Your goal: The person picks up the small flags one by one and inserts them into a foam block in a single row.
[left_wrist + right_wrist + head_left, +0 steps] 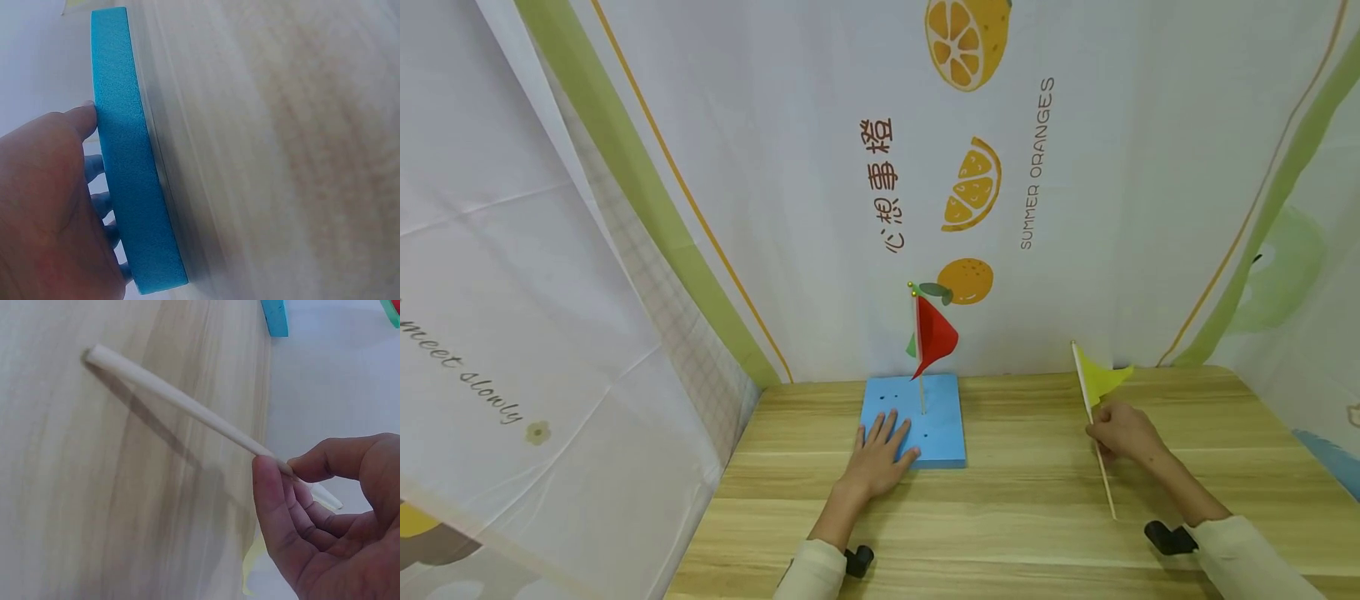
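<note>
My left hand (876, 467) rests on a light blue foam block (943, 442), its fingers spread over the near left part of the top. From the left wrist view, the thumb lies at the block's upper edge beside its thick side (134, 156). A red flag (936, 333) stands upright on its stick in the block, with a green flag (912, 346) mostly hidden behind it. Over to the right, my right hand (1126, 432) pinches the wooden stick (181, 403) of a yellow flag (1101, 381) between thumb and fingers. The stick leans, cloth end up, bare end towards the near side.
Several small dark holes dot the block's top. Block and hands are over a wood-grain table (1022, 517). A white curtain (820, 275) printed with oranges hangs right behind the table's far edge. Black wrist mounts (1171, 538) sit at both sleeves.
</note>
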A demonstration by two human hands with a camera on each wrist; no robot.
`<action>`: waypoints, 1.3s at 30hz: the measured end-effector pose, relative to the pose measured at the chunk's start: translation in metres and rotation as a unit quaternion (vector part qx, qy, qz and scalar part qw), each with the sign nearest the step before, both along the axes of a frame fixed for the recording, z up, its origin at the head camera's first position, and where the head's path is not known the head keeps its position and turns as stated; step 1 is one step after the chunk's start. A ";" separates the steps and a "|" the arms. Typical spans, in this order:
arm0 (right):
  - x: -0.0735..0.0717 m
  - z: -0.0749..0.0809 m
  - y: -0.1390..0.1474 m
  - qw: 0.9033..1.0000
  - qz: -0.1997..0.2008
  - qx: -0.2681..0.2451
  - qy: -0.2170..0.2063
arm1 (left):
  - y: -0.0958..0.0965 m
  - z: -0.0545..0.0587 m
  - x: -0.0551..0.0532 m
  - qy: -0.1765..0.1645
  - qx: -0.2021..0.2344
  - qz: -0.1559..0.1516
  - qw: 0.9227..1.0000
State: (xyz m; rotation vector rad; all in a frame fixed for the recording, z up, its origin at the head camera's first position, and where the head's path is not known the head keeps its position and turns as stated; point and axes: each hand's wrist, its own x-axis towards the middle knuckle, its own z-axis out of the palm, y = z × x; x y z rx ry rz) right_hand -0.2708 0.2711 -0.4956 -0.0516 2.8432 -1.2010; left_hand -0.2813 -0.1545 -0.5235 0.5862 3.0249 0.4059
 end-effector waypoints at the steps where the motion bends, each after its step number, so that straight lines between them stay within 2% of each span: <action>1: 0.001 0.001 -0.001 1.000 0.000 -0.003 0.002 | 0.000 0.000 0.000 -0.001 0.000 0.000 1.000; 7: 0.000 0.009 -0.003 0.999 0.000 -0.033 0.005 | 0.000 0.001 0.000 0.003 0.000 -0.004 1.000; 13: -0.003 0.014 -0.005 0.999 0.002 -0.037 0.024 | 0.000 0.003 0.001 0.001 0.002 -0.005 1.000; 23: -0.002 0.025 -0.010 0.996 -0.004 -0.046 0.078 | 0.000 0.004 0.002 0.001 0.002 -0.007 1.000; 30: -0.003 0.030 -0.018 0.994 -0.008 -0.067 0.091 | 0.000 0.003 0.002 0.003 0.004 -0.006 1.000; 39: -0.004 0.039 -0.027 0.992 -0.007 -0.069 0.101 | 0.000 0.005 0.003 0.003 0.005 -0.007 1.000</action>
